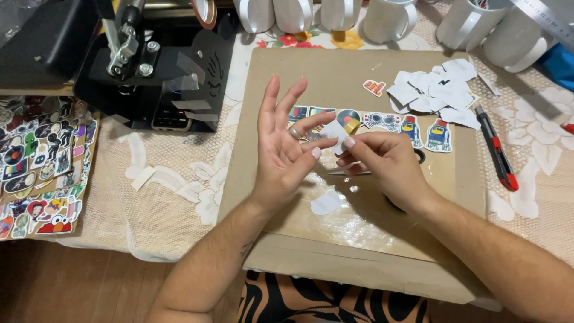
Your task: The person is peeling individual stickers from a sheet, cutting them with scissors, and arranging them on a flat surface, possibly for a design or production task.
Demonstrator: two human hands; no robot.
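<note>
Both hands meet above the cardboard board (281,66): the left hand (286,149), fingers fanned wide, and the right hand (382,160), pinched narrow, grip one small sticker (338,130). Its white backing paper shows, with a yellow corner peeled up.

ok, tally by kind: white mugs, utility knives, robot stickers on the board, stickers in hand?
white mugs: 6
utility knife: 1
robot stickers: 2
held sticker: 1
total: 10
</note>
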